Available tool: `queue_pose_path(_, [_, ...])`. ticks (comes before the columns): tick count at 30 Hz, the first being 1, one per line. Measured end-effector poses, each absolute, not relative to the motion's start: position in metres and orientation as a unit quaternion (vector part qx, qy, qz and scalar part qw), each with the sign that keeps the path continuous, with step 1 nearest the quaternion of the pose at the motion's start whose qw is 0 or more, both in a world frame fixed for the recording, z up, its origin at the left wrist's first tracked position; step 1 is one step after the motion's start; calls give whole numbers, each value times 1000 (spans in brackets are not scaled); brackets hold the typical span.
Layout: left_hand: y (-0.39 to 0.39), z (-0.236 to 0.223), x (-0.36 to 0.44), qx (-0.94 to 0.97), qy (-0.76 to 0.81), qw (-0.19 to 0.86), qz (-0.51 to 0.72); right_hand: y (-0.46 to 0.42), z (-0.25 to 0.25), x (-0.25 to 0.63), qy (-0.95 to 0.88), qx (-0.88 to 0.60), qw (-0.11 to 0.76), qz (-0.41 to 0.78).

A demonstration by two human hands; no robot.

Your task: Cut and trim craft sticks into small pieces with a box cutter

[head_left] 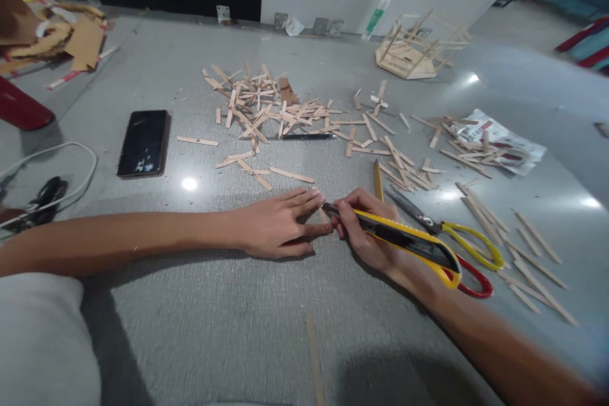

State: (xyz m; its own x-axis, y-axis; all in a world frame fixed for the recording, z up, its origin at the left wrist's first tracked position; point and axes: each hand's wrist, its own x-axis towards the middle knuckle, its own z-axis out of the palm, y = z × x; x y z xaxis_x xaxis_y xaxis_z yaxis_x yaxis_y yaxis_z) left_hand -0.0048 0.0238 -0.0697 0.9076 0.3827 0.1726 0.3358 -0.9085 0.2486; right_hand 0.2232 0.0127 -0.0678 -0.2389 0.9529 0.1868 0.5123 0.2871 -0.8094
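My right hand [366, 228] is closed around a yellow and black utility knife [404, 240], its tip pointing left at a small wooden stick [324, 214] on the grey floor. My left hand [280, 225] lies flat with fingers stretched out, pressing down beside and partly over that stick, so most of it is hidden. The knife tip meets the stick right at my left fingertips.
Several loose wooden sticks [266, 108] lie scattered ahead and more at the right [480, 209]. Scissors [447, 235] with yellow and red handles, a yellow pencil [377, 181], a black phone [144, 143], a stick-built frame [413, 47], a plastic packet [504, 139] and a white cable [57, 168] surround me.
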Motion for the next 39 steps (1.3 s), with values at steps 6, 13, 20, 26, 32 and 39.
queue_pose_path(6, [24, -66, -5, 971, 187, 118, 90, 13, -70, 225, -727, -509, 345, 306])
queue_pose_path(13, [24, -68, -5, 971, 182, 110, 108, 13, -75, 228, -723, -513, 341, 314])
queue_pose_path(20, [23, -70, -6, 971, 185, 101, 112, 15, -72, 224, -748, -504, 335, 273])
queue_pose_path(26, [23, -68, -5, 973, 188, 96, 96, 17, -69, 221, -757, -501, 336, 251])
queue_pose_path(32, [24, -66, -5, 972, 191, 95, 98, 16, -65, 218, -749, -512, 318, 276])
queue_pose_path(39, [25, -69, -6, 972, 185, 86, 116, 19, -65, 220, -739, -525, 313, 284])
